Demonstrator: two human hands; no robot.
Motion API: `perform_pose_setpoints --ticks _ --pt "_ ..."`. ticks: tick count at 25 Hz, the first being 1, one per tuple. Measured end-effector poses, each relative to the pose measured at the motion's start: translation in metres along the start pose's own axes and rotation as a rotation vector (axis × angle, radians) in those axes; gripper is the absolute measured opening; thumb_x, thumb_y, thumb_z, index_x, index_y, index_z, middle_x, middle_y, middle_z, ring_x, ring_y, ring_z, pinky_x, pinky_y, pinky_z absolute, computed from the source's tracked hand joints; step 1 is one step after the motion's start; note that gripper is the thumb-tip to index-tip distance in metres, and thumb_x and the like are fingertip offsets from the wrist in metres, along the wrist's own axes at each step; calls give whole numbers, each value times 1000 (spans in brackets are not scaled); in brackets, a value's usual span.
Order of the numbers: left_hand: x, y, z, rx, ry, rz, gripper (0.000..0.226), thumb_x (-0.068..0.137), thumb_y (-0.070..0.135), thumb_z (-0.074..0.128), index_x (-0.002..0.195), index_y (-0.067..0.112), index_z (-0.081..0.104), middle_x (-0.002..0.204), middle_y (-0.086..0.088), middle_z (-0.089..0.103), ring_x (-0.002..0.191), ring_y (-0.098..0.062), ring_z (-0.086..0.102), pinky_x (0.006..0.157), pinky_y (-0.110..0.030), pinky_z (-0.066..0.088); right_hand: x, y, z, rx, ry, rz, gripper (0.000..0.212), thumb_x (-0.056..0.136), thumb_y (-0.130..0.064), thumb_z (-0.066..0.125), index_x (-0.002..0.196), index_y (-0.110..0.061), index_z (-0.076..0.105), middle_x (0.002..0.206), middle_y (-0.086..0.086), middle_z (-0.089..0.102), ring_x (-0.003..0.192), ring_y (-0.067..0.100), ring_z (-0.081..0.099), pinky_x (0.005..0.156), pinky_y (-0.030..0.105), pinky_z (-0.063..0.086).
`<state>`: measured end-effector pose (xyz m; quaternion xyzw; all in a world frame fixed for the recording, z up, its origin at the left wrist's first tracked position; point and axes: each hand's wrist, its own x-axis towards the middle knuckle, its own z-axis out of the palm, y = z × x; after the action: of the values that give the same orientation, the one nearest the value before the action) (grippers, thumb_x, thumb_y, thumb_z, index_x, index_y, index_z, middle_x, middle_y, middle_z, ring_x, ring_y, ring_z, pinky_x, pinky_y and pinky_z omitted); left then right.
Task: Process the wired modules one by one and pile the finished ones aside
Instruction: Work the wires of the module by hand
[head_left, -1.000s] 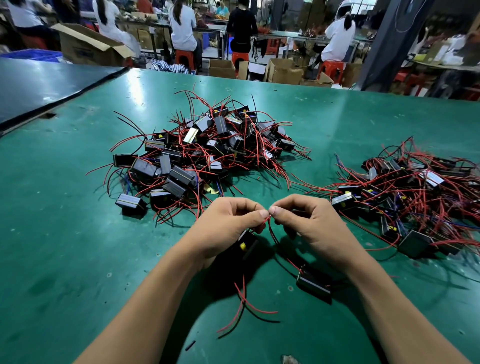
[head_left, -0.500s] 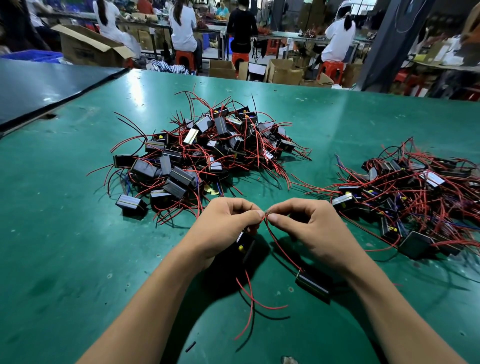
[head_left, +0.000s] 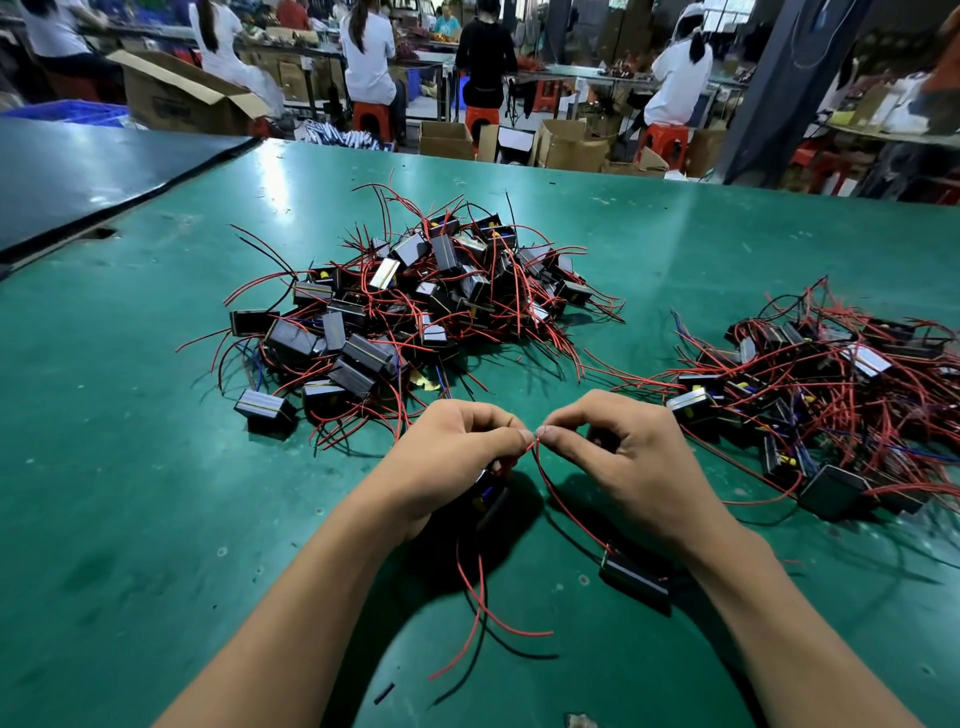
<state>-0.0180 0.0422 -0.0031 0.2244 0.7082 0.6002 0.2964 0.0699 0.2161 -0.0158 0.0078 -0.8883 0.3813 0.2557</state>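
- Head view: we find both hands meeting over the near centre of the green table (head_left: 130, 493), between the two heaps. We judge that this puts both heaps within reach.
- We see the left hand (head_left: 457, 457) with thumb and forefinger closed in a fine pinch on the red lead (head_left: 566, 506). Its other fingers are curled under.
- We see the right hand (head_left: 634, 462) mirroring it, pinching the same lead at the same spot, so that the fingertips of both hands touch.
- We judge that the tip-to-tip grip serves to twist or join bare lead ends, which is work too fine for a full grasp.
- We locate one module (head_left: 491, 501) tucked beneath the left palm. We cannot tell whether the curled fingers clasp it or whether it rests on the table. Its loose leads (head_left: 483, 597) trail towards us.
- We locate the second module (head_left: 634, 574) flat on the table, just beside the right forearm. Its long axis runs left to right, with the right end slightly nearer to us.
- We note that its wired end faces left and away, towards the hands. The red lead rises from that end to the pinch with some slack, so we judge that the module can lie unheld.
- We see the central heap (head_left: 415, 312) beyond the hands and the right heap (head_left: 831, 395) well apart from it. We cannot tell which one holds the finished units.
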Motion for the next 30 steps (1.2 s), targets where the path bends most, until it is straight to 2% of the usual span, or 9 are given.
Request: perform_pose_setpoints --ticks 2,6,9,11,16,20,23,25,30 --pt "0 0 1 15 -7 17 11 89 15 68 80 10 71 62 2 58 56 -11 46 53 -20 39 0 -2 3 61 -34 145 13 88 -22 76 75 -23 73 66 -11 65 54 1 48 54 15 36" --pt "2 -3 3 50 -12 67 10 89 12 69 79 11 71 64 2 60 62 -14 48 56 -21 40 5 -8 4 533 -154 605 28 90 -18 69 62 -18 70 51 -7 55 42 2 41 41 13 29" --pt "3 -4 2 35 -8 66 11 90 14 68 80 9 71 64 2 59 63 -15 48 57 -22 40 3 -7 -2 469 -182 526 15 88 -26 75 76 -18 73 64 -5 63 47 4 45 44 17 32" --pt "3 -5 2 21 1 55 13 91 16 66 81 8 70 64 1 58 64 -17 47 57 -24 40 1 -7 -2 440 -104 400 4 86 -20 78 87 -21 75 72 -6 68 51 5 51 47 15 41" --pt "4 -5 1 -11 -1 38 15 93 17 64 81 12 70 66 -3 56 65 -19 45 58 -26 36 0 -4 3 129 -16 113 17 82 -14 81 88 -29 77 76 -16 71 53 4 49 53 22 45" --pt "4 -5 0 3 -23 46 16 94 17 64 80 13 70 66 -1 57 63 -16 47 59 -24 38 1 -3 3 72 38 24 14 81 -12 82 86 -24 78 74 -19 69 56 4 55 56 12 38" --pt "4 -5 -1 -9 -32 41 15 94 18 64 80 13 69 68 -4 57 66 -19 48 61 -27 39 1 -3 3 26 3 40 12 84 -15 80 84 -26 75 69 -27 65 56 1 56 56 9 37" --pt "4 -6 -1 -15 -30 45 14 93 17 64 81 12 69 69 -5 56 65 -19 48 60 -28 39 0 -1 2 70 -52 131 10 87 -20 77 81 -27 74 66 -23 65 52 1 51 54 11 38" --pt "5 -11 7 73 21 147 11 91 15 67 81 10 69 63 2 60 56 -11 48 52 -17 39 4 1 -7 543 -265 523 6 83 -24 76 80 -19 75 71 -6 68 51 4 53 52 18 42"
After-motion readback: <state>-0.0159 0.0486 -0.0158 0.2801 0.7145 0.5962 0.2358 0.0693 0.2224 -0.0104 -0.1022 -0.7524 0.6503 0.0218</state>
